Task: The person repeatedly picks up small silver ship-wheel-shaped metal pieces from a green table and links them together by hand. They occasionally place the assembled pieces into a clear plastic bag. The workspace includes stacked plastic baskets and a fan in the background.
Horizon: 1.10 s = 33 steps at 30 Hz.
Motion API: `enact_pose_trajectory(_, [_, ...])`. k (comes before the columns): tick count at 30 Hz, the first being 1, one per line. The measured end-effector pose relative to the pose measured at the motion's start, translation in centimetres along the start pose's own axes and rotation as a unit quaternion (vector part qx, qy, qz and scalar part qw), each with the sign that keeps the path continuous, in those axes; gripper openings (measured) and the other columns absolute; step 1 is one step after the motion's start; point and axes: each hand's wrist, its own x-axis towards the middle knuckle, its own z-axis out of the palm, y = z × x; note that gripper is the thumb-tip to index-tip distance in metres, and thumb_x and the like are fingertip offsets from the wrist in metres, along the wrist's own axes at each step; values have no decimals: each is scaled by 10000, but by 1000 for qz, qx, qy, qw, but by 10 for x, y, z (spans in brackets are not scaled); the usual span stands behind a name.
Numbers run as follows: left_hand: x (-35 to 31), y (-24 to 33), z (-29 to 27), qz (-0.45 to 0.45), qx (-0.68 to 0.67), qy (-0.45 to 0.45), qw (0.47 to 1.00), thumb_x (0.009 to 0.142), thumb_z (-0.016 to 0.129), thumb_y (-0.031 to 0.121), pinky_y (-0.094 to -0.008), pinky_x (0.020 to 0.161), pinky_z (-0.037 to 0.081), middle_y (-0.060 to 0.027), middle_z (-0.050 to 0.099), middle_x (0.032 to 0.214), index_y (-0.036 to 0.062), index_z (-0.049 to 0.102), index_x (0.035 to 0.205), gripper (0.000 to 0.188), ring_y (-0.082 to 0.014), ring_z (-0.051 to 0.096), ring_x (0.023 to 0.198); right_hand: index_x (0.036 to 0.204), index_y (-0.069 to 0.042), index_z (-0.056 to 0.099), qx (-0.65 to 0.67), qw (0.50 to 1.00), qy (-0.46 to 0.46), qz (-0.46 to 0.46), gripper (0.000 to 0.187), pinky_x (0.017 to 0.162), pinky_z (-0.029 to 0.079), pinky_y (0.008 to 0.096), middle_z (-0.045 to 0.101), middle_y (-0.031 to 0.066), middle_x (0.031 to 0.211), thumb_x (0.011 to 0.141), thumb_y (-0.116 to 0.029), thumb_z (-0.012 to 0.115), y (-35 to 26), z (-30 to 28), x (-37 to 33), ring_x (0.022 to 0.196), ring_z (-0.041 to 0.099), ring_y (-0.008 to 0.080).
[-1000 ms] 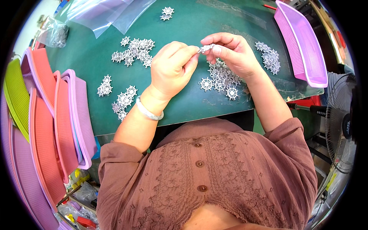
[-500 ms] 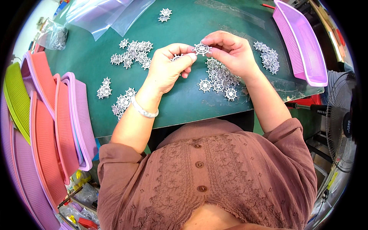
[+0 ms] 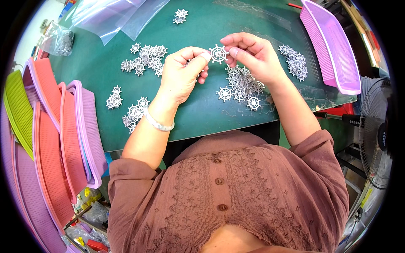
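Note:
A silver ship's-wheel charm (image 3: pixel 219 54) is held up above the table, its spoked face toward me. My left hand (image 3: pixel 183 71) pinches its left edge between thumb and forefinger. Another wheel charm shows partly under the left fingers, mostly hidden. My right hand (image 3: pixel 257 59) is closed at the charm's right edge, thumb and a finger against it, forefinger curled above. Just below the right hand lies a heap of the same charms (image 3: pixel 242 86). One loose wheel charm (image 3: pixel 224 94) is beside that heap.
More charm piles lie left (image 3: pixel 145 58), lower left (image 3: pixel 136 113) and right (image 3: pixel 295 65) on the green tabletop (image 3: pixel 194 122). Clear plastic sheets (image 3: pixel 114 17) cover the far left. A purple basket (image 3: pixel 331 50) stands at right; stacked baskets (image 3: pixel 71 139) at left. A fan (image 3: pixel 375 130) is lower right.
The charm between my hands has turned to face me more fully and shifted slightly left. My left fingers have drawn back a little to the left; the piles look the same.

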Motion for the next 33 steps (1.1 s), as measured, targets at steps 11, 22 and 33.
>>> enact_pose_trajectory(11, [0,1,0,-1,21,15,1000,859,558,113,-224,473,401,-11,545,672,22,603,854,102,-89,497,570,1000,10,594,-2,1000,-14,18,203,616,480,211,625,42,793,821,-86,598,1,0,0,665,565,78])
enact_pose_trajectory(22, [0,1,0,-6,5,11,1000,865,552,118,-220,471,402,-12,547,674,26,606,859,107,-91,502,571,998,10,595,3,1000,-10,28,203,600,480,210,628,49,792,819,-86,607,-1,1,0,656,566,79])
enact_pose_trajectory(33, [0,1,0,-15,-6,5,1000,870,545,138,-224,473,402,-15,548,682,30,603,862,122,-95,504,575,1001,12,593,5,1000,-13,27,202,589,480,204,627,53,786,825,-87,599,0,1,0,651,569,80])
